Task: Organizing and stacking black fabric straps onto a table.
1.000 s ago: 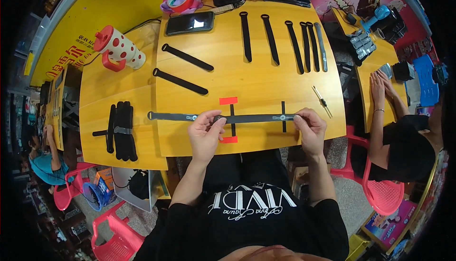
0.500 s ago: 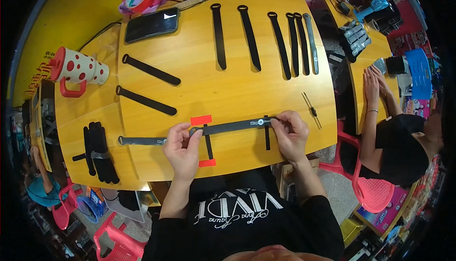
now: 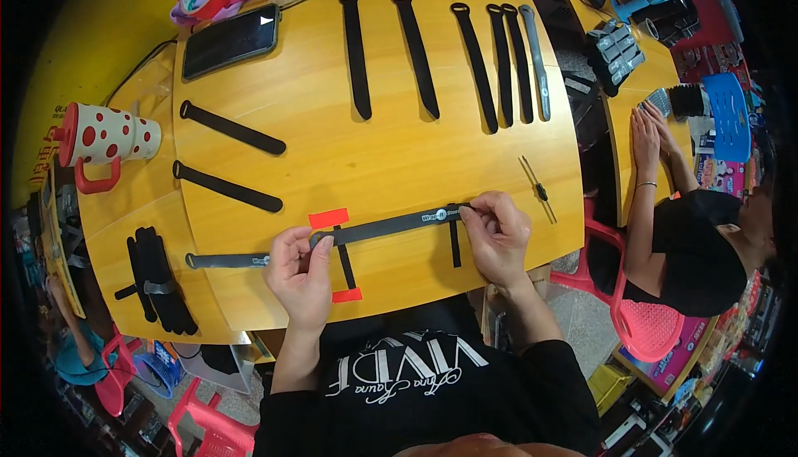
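A dark grey hook-and-loop cable strap (image 3: 386, 226) with a printed label near its right end is stretched between my hands. My left hand (image 3: 301, 278) pinches its rounded left end; my right hand (image 3: 499, 237) pinches the other end. The strap crosses over two black strips near the table's front edge. One strip (image 3: 346, 267) has red tape (image 3: 329, 217) at its far end and a red piece (image 3: 347, 295) at its near end. The other black strip (image 3: 455, 247) lies by my right hand. Beside my left hand rests another grey strap (image 3: 220, 261), its right end hidden.
Several black straps (image 3: 416, 58) and a grey one (image 3: 536, 62) lie across the yellow table (image 3: 366, 158). A phone (image 3: 230, 41), spotted tumbler (image 3: 108, 134), strap bundle (image 3: 166, 282) and thin black tool (image 3: 540, 191) lie around. A person (image 3: 690, 232) sits at right.
The view has shifted, so most table items appear farther left. Both hands keep hold of the strap, which stays stretched over the two strips.
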